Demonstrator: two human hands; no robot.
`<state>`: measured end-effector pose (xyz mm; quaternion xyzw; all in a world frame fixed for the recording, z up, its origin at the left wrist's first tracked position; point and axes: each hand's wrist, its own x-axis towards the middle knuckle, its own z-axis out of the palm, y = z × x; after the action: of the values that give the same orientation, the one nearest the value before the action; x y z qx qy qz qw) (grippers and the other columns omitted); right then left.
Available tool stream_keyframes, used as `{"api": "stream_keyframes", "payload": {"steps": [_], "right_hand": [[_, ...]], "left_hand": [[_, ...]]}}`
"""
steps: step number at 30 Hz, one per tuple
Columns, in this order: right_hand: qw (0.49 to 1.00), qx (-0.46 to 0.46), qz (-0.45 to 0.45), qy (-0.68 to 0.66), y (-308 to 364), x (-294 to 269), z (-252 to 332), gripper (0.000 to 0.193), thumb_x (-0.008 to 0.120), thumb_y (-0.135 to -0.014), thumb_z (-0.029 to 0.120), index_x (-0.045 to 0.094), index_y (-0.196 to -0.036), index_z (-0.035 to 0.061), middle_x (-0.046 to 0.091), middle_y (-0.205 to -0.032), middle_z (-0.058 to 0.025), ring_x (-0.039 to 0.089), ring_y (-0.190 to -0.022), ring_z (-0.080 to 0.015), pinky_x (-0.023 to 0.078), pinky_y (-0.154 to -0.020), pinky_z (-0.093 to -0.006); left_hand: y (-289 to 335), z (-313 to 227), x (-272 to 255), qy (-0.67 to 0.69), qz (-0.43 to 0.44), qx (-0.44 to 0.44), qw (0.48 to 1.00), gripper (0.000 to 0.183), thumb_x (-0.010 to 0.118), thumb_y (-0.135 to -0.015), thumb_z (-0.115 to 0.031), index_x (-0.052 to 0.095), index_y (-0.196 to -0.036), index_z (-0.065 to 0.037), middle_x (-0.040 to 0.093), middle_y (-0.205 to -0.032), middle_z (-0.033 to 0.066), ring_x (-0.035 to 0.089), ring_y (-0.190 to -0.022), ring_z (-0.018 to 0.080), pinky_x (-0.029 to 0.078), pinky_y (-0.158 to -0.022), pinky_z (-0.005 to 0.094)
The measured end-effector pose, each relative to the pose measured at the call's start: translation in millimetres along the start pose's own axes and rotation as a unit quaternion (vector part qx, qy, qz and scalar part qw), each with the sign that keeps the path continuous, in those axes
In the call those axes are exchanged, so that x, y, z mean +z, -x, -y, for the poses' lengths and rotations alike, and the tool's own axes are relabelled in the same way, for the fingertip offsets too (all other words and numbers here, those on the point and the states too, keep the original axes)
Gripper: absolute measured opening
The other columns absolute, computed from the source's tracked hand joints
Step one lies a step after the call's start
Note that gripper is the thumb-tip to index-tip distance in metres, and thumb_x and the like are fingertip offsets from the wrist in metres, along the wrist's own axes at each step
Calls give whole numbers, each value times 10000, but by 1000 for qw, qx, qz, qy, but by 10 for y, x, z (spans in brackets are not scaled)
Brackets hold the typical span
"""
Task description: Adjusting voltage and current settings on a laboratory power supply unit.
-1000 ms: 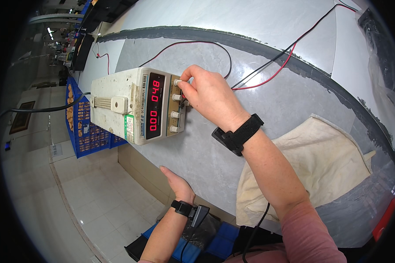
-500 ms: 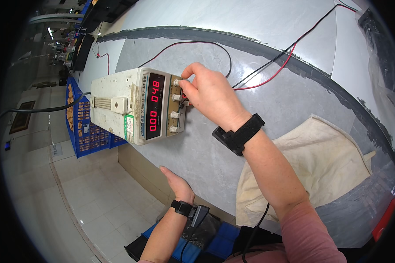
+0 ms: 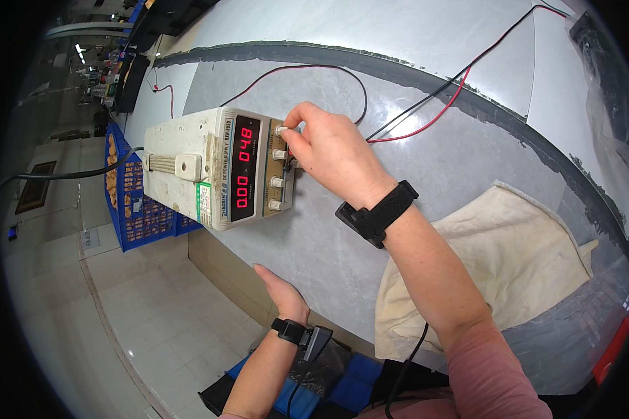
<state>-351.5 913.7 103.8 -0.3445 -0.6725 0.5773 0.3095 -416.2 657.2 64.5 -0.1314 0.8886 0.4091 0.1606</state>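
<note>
A cream bench power supply with a lit red digital display stands on the grey tabletop, its front turned to the right. My right hand pinches the farthest of its several small white knobs between thumb and finger. That hand partly hides the front panel, where red and black leads run to the terminals. My left hand is held low beside the table's left edge, seen edge-on, fingers stretched out and nothing visible in them. Black straps circle both wrists.
A cream cloth lies to the right, under my right forearm. Red and black leads cross the table's far side. A blue plastic crate with tan pieces stands left of the power supply. A black cord runs behind it.
My right hand and the front of the power supply have shifted very slightly left, and the nearby leads moved a little with them. The left hand has stayed put.
</note>
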Motion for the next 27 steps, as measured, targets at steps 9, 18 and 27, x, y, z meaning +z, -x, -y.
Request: {"api": "stream_keyframes", "payload": {"steps": [9, 18, 27], "right_hand": [[1000, 16, -5, 1, 3, 22, 16, 160, 585, -933, 151, 610, -918, -6, 680, -772, -189, 674, -743, -357, 539, -680, -436], [1000, 4, -13, 10, 5, 36, -19, 187, 566, -951, 167, 621, -932, -10, 676, -723, -170, 666, -671, -321, 529, -637, -408], [1000, 6, -12, 15, 5, 21, 11, 190, 568, -951, 170, 625, -935, -10, 677, -720, -169, 668, -669, -318, 531, -634, -406]], "left_hand": [[-11, 13, 2, -11, -8, 12, 1000, 918, 258, -978, -677, 193, -1510, 69, 187, -1606, 170, 213, -1469, 271, 178, -1185, 349], [-2, 1, 12, -17, -10, 11, 1000, 918, 251, -979, -676, 188, -1510, 70, 179, -1608, 174, 203, -1474, 273, 171, -1187, 347], [-19, 13, 7, -19, -14, 8, 1000, 904, 250, -985, -665, 187, -1512, 67, 177, -1608, 172, 202, -1474, 270, 172, -1187, 345]]}}
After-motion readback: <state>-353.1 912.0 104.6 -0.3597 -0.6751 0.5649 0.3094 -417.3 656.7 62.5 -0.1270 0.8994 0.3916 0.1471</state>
